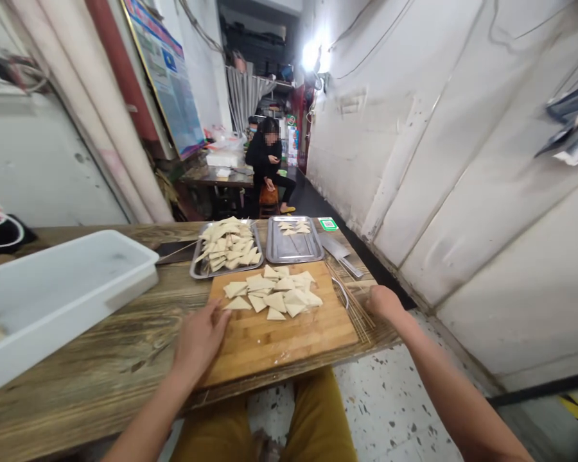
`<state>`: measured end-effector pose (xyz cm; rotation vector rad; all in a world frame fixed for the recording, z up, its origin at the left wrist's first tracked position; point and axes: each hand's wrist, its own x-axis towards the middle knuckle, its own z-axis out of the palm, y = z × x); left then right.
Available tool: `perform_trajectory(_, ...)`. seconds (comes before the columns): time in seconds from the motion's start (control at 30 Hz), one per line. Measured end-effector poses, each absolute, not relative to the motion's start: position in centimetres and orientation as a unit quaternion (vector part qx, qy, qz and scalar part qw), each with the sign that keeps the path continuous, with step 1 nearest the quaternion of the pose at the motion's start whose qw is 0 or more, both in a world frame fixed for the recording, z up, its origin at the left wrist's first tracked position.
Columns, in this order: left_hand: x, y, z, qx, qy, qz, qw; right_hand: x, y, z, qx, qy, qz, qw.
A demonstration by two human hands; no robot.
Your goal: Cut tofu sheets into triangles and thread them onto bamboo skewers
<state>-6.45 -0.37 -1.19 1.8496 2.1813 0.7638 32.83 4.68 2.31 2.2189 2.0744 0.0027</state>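
My left hand [200, 340] lies with its fingers apart on the left edge of the bamboo cutting board [279, 346], just short of a heap of pale triangles of tofu [272, 295]. It holds nothing. My right hand [385, 305] reaches the far right of the board, at a loose bundle of thin bamboo skewers [351, 301]. Its fingers are partly hidden, so any grip on them is unclear. Behind the board, a steel tray [226, 273] holds a pile of skewered triangles, and a second steel tray [296, 250] holds a few.
A white plastic tub [62, 301] stands on the wooden table [101, 372] at left. A cleaver [340, 255] lies beside the second tray, near a green card [327, 224]. A person [267, 154] sits on a stool at another table down the narrow corridor.
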Motion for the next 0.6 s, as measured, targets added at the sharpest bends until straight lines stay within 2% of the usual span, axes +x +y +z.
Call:
perform_trajectory(0.1, -5.7, 1.5, -0.3, 0.620, 0.773, 0.132, 0.029, 33.0, 2.7, 3.0, 0.717, 0.697, 0.010, 0.001)
perform_trajectory(0.2, -5.1, 2.7, -0.2, 0.594, 0.795, 0.114, 0.042, 32.0, -0.4, 2.8, 0.691, 0.718, -0.007, -0.082)
perform_trajectory(0.3, -5.1, 3.3, -0.4, 0.578, 0.796, 0.141, 0.114, 29.2, -3.9, 1.6, 0.609, 0.728, -0.135, -0.285)
perform_trajectory(0.37, -5.2, 3.3, -0.6, 0.565, 0.793, 0.175, 0.148, 26.6, -6.0, 0.4, 0.562, 0.709, -0.216, -0.367)
perform_trajectory(0.5, -5.0, 2.5, -1.0, 0.532, 0.759, 0.314, 0.205, 21.7, -8.5, -2.2, 0.512, 0.673, -0.346, -0.407)
perform_trajectory(0.6, -4.9, 1.5, -1.3, 0.514, 0.711, 0.393, 0.275, 19.4, -9.6, -3.4, 0.495, 0.671, -0.378, -0.403)
